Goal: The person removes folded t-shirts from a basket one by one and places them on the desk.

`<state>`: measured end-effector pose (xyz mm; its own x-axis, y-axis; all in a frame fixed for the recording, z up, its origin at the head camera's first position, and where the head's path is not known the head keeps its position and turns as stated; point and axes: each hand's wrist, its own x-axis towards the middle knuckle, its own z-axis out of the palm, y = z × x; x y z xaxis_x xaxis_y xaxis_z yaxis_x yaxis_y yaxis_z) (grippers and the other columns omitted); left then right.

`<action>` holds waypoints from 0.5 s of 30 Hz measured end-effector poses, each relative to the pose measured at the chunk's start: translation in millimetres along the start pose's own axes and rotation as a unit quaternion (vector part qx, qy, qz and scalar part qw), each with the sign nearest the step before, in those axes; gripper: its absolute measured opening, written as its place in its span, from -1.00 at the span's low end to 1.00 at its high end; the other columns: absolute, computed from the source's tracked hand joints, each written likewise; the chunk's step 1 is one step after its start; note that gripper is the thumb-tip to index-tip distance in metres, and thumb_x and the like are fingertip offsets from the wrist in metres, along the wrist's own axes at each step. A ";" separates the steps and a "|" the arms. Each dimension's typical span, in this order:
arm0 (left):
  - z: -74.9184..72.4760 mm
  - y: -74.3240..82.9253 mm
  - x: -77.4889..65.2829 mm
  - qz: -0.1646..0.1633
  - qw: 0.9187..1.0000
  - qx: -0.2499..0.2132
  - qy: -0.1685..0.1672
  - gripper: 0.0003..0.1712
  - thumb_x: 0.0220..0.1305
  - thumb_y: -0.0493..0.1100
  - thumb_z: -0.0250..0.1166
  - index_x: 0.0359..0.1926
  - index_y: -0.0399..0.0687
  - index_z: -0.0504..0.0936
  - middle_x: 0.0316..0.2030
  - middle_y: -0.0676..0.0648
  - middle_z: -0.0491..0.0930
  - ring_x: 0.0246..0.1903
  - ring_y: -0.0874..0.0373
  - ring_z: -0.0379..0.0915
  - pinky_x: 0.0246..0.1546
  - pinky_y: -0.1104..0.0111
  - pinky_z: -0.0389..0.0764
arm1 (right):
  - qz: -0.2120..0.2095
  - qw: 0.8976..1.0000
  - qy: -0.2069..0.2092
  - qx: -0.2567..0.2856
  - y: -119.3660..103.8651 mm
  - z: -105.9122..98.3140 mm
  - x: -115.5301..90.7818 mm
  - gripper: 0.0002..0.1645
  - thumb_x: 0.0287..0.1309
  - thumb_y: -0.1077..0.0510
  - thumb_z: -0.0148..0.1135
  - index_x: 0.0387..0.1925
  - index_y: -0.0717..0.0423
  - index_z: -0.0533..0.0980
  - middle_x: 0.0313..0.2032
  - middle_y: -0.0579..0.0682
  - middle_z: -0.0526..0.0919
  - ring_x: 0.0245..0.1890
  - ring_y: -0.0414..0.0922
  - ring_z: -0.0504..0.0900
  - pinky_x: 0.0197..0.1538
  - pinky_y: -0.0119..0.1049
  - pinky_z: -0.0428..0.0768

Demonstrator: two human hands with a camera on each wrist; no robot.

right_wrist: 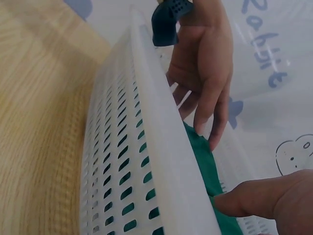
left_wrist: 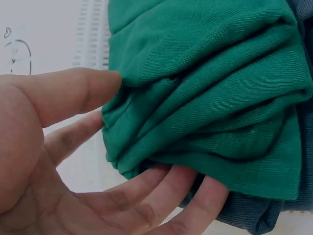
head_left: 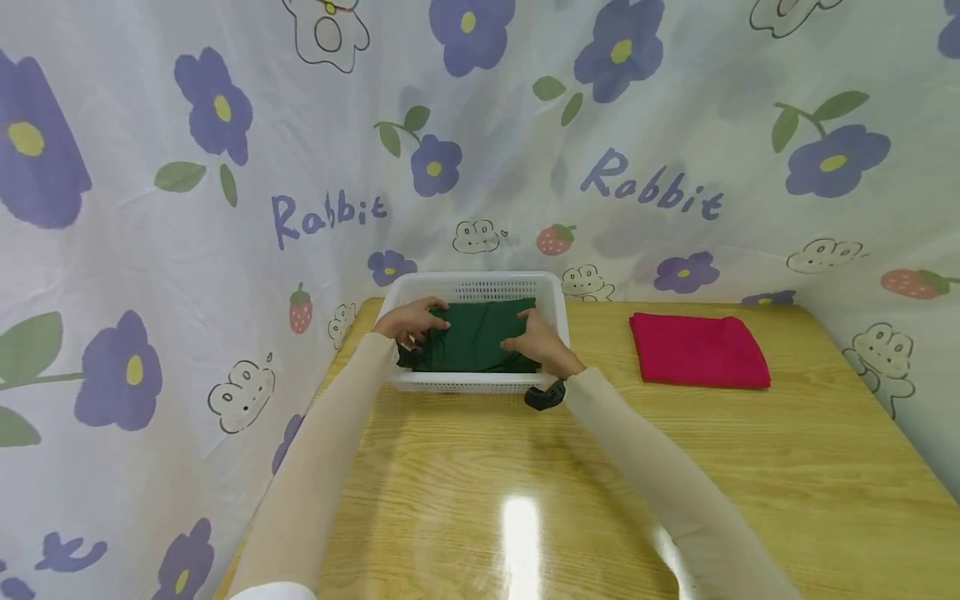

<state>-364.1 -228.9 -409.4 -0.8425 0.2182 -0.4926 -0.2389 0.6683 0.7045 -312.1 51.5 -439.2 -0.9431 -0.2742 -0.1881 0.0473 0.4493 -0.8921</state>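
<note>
Sleeves (head_left: 322, 475): we see two pale ones stretching forward over the wooden table (head_left: 442, 467).
Basket (head_left: 465, 381): white and perforated, it sits on the table, its front rim facing us.
Right hand (head_left: 542, 343): over the basket's right side, thumb and index finger spread apart at the cloth; we see no pinch.
Left hand (head_left: 412, 321): spread about the cloth's left end, thumb tip at its edge, other fingertips tucked beneath; how firmly they bear we cannot tell.
Green cloth (head_left: 483, 337): inside the basket, between both hands.
Bunching risk: we judge that pushing the ends inward could deepen the creases, as the left end is already ruffled.
Dragging risk: tucked fingers could pull the dark cloth (left_wrist: 249, 210) out of place, since it lies directly under the green.
Left wrist view only: we make out the layered folds and those tucked fingertips, which the head view hides.
Right wrist view only: green shows through the basket's side holes.
Red cloth (head_left: 701, 352): folded flat on the table, right of the basket; neither wrist view shows it.
Flowered curtain (head_left: 525, 125): hangs behind everything.
</note>
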 end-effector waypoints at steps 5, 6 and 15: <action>-1.1 -6.0 2.9 0.000 1.000 -0.017 -0.019 -0.30 0.55 -0.09 0.21 0.57 0.14 0.13 -0.59 -0.01 0.16 -0.62 0.12 0.01 -0.50 0.23 0.31 | 0.004 1.000 0.011 0.015 1.6 2.9 3.0 -0.13 0.37 0.11 0.33 0.53 0.12 0.08 0.44 0.31 0.27 0.41 0.25 0.32 0.34 0.18 0.39; -1.3 -7.0 3.4 0.001 1.000 -0.019 -0.022 -0.29 0.55 -0.09 0.21 0.57 0.16 0.12 -0.65 0.02 0.06 -0.64 0.14 -0.10 -0.53 0.23 0.24 | 0.004 1.000 0.012 0.014 1.8 3.1 3.6 -0.13 0.37 0.12 0.33 0.53 0.13 0.09 0.44 0.30 0.26 0.41 0.25 0.31 0.35 0.18 0.38; 0.2 -7.3 4.4 0.008 1.000 0.004 -0.007 -0.22 0.50 -0.01 0.28 0.58 0.19 0.12 -0.44 -0.02 0.13 -0.56 0.14 -0.03 -0.49 0.27 0.27 | 0.002 1.000 0.018 0.013 4.8 3.4 9.6 -0.24 0.38 0.16 0.31 0.47 0.13 0.18 0.44 0.27 0.27 0.38 0.22 0.35 0.34 0.12 0.40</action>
<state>-365.9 -232.6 -416.7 -0.8389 0.2388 -0.4891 -0.2220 0.6704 0.7081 -319.8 48.1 -446.7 -0.9540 -0.2422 -0.1769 0.0585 0.4282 -0.9018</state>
